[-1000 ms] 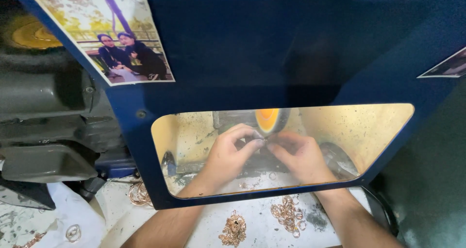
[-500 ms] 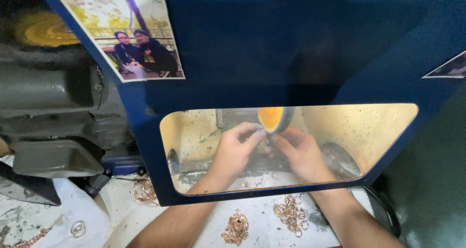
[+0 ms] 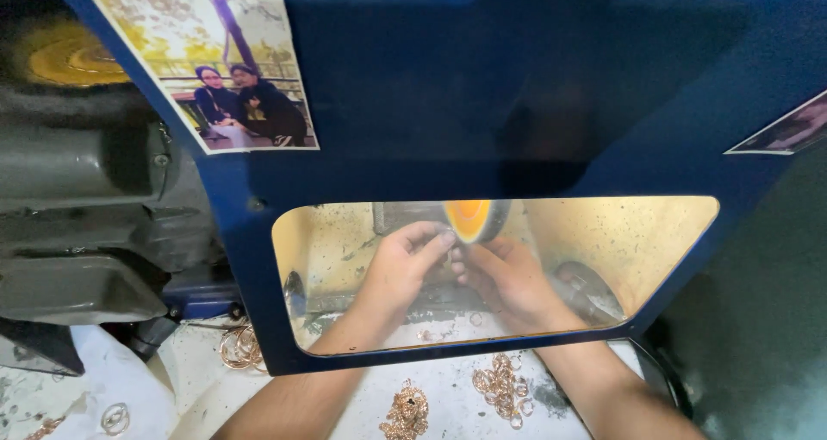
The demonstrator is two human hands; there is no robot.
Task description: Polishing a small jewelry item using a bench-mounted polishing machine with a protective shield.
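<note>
I see my left hand [image 3: 398, 266] and right hand [image 3: 508, 278] pinching a small piece I cannot make out against the orange wheel [image 3: 472, 219].

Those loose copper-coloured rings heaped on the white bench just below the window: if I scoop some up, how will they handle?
The rings look thin and small, so probably light and stiff. They lie loosely heaped, so some would likely slip free or scatter. Being round, strays may roll across the white bench.

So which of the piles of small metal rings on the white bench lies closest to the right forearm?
The loose cluster of coppery rings, just below the blue hood's window beside the right forearm. The knotted heap lies between the arms; the looped bunch lies far left.
</note>
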